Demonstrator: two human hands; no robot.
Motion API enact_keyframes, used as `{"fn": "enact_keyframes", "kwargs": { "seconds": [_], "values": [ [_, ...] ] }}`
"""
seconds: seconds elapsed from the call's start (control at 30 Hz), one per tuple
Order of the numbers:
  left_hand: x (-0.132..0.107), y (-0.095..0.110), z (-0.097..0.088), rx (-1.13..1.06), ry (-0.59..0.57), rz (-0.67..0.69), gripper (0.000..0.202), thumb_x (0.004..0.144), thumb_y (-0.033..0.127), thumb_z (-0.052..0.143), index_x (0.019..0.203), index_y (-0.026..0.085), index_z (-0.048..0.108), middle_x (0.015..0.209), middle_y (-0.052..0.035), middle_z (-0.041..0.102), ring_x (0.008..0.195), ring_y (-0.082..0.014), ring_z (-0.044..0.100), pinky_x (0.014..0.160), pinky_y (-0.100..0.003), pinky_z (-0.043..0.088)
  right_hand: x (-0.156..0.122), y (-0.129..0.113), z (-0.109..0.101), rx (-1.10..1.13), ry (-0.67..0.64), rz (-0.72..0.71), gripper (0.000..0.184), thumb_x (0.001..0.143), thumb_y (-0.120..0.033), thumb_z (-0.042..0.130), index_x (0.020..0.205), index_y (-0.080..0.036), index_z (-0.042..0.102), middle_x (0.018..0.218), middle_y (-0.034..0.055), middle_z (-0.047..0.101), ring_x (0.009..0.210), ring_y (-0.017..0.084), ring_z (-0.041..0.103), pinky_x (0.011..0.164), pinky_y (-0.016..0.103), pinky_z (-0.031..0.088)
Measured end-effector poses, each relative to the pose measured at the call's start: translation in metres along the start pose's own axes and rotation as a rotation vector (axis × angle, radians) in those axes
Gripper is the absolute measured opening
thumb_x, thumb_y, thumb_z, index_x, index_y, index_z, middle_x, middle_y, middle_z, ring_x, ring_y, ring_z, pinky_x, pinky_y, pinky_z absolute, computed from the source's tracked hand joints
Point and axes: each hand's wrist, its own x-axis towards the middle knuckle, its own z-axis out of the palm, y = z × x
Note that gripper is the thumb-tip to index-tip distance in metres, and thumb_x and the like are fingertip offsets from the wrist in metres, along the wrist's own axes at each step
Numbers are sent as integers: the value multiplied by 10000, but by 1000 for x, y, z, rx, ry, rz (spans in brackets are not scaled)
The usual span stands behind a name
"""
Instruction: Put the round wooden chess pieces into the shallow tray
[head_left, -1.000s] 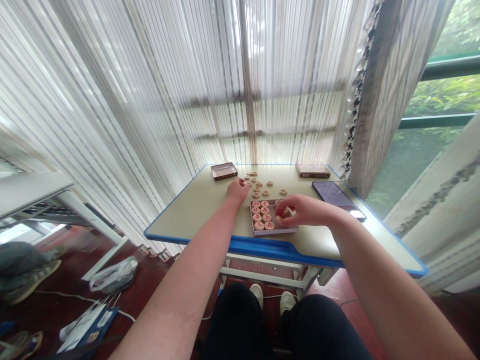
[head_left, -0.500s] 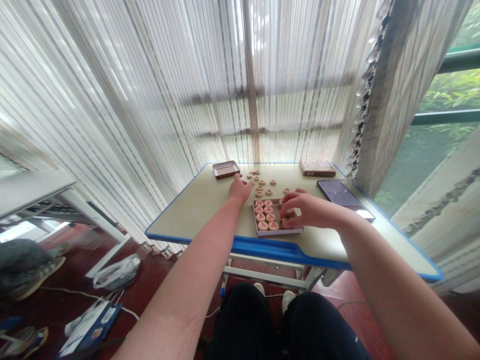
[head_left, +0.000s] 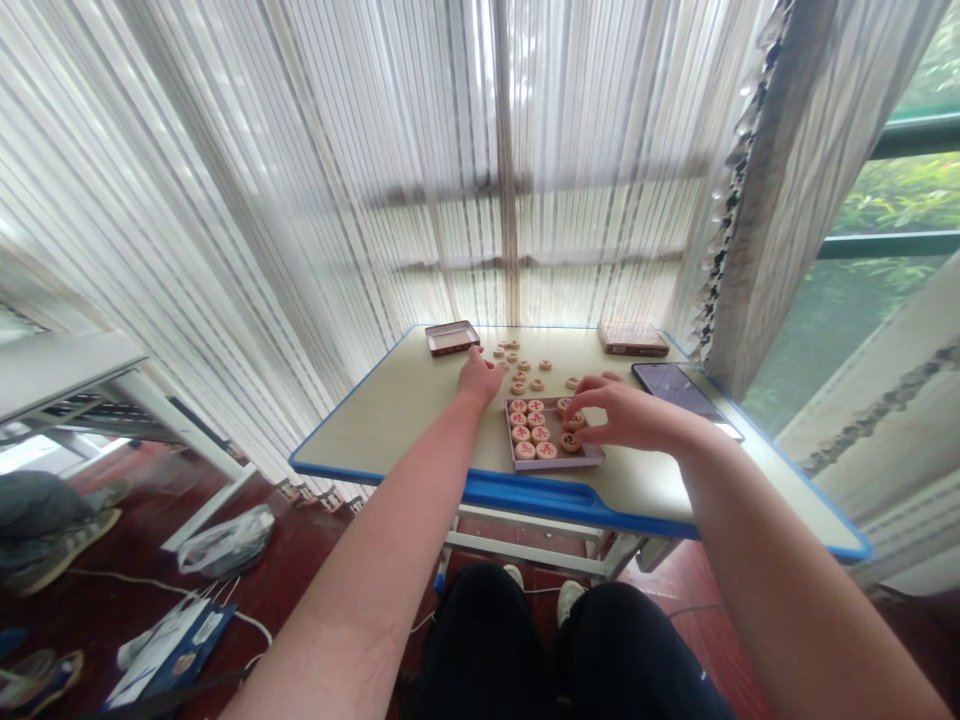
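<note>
An open shallow box near the table's front edge holds round wooden Chinese chess pieces. Red-marked pieces fill two columns on its left side, and a few dark-marked ones lie on its right. Over that right side is my right hand, thumb and forefinger apart, tips close to the dark-marked pieces; whether they touch cannot be made out. My left hand rests farther back on the table, fingers apart, holding nothing visible. Beside its fingertips lie several loose chess pieces, scattered behind the box.
An open box lid lies at the table's back left. At the back right are a closed flat box and a dark tablet or large phone. Sheer curtains hang behind. A plastic bag and another person's shoe show on the floor left.
My right thumb and forefinger have spread, and the dark-marked piece beneath them now shows more fully in the box. My left hand has stayed in place.
</note>
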Motion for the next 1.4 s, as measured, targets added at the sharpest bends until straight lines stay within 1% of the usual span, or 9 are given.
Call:
{"fn": "enact_keyframes", "kwargs": {
  "seconds": [0.17, 0.3, 0.4, 0.67, 0.87, 1.03, 1.13, 1.27, 1.4],
  "values": [
    [-2, 2, -3, 0, -19, 6, 501, 725, 365, 571, 1151, 162, 404, 889, -65, 638, 834, -175, 589, 697, -260, 404, 3, 9, 3, -49, 35, 55, 221, 684, -373, 609, 862, -269, 693, 962, 61, 589, 947, 240, 489, 832, 353, 387],
    [-4, 4, -5, 15, -33, 5, 458, 730, 343, 565, 1128, 161, 431, 900, -66, 639, 834, -170, 589, 710, -257, 406, 3, 8, 3, -40, 33, 39, 174, 679, -360, 613, 801, -265, 690, 971, 50, 596, 963, 236, 492, 844, 349, 380],
    [-4, 5, -6, 27, -34, 6, 439, 732, 345, 559, 1114, 160, 445, 899, -64, 642, 833, -169, 590, 712, -254, 408, 3, 5, 2, -43, 33, 32, 161, 682, -352, 610, 784, -253, 685, 935, 46, 604, 922, 224, 506, 847, 351, 374],
    [-3, 5, -5, 48, -44, 27, 382, 728, 371, 554, 1040, 158, 498, 893, -70, 645, 819, -171, 591, 699, -255, 408, 5, 10, 4, -63, 50, 43, 199, 682, -418, 611, 758, -247, 679, 865, 51, 591, 858, 219, 500, 795, 344, 382],
    [-4, 7, -6, 70, -53, 21, 356, 731, 356, 555, 1025, 160, 517, 905, -70, 648, 830, -163, 589, 715, -249, 403, 9, 13, 8, -61, 79, 17, 199, 672, -406, 628, 770, -240, 679, 844, 46, 585, 825, 201, 503, 787, 328, 381],
    [-3, 6, -6, 73, -57, 37, 309, 734, 343, 552, 984, 161, 541, 907, -70, 649, 824, -159, 587, 709, -245, 405, 12, 17, 9, 10, 203, 56, 211, 717, -371, 585, 865, -251, 674, 886, 53, 575, 881, 208, 497, 792, 327, 392],
    [-3, 5, -6, 78, -53, 42, 301, 732, 331, 555, 981, 163, 547, 908, -67, 650, 827, -158, 588, 710, -242, 407, 17, 24, 14, 17, 275, 92, 189, 739, -334, 559, 853, -253, 685, 884, 50, 569, 860, 194, 506, 813, 330, 386],
    [-3, 4, -6, 67, -50, 60, 298, 734, 335, 547, 976, 161, 553, 908, -69, 650, 818, -158, 589, 708, -245, 411, 22, 32, 23, 38, 255, 132, 174, 728, -336, 571, 807, -250, 701, 865, 45, 570, 855, 186, 518, 828, 319, 383],
    [-5, 2, -8, 60, -50, 65, 272, 736, 319, 541, 951, 155, 567, 930, -77, 648, 836, -153, 589, 721, -240, 415, 24, 33, 24, 57, 237, 160, 179, 714, -347, 587, 794, -234, 699, 861, 45, 575, 849, 181, 529, 802, 299, 393]
  ]
}}
